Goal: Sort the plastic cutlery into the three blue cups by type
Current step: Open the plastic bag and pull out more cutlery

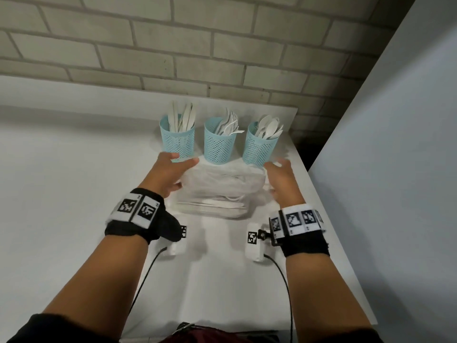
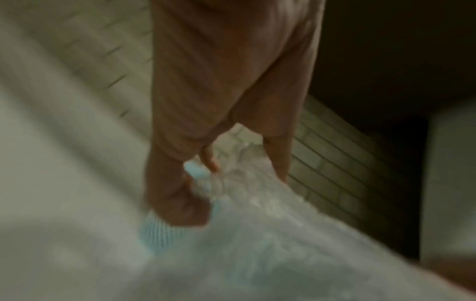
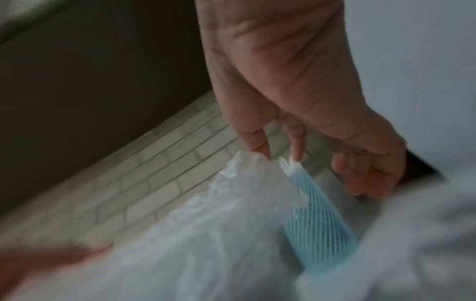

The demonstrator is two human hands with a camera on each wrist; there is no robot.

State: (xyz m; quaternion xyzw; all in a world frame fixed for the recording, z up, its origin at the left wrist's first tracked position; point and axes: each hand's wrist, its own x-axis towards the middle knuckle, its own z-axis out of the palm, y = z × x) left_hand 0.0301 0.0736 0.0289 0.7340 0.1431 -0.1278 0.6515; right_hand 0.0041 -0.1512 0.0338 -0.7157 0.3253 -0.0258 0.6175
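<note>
White table [image 1: 61,169] against brick wall [image 1: 173,45]; clear plastic bag [image 1: 222,184].

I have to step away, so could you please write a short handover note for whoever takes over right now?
Left hand: grips the left edge of the clear plastic bag of white cutlery.
Right hand: fingers curled at the bag's right edge; whether it grips is unclear.
The three blue mesh cups stand behind the bag: left cup holds knives, middle cup forks, right cup spoons.
Done: part of the cutlery is sorted.
Left: the cutlery in the bag on the white table.
</note>
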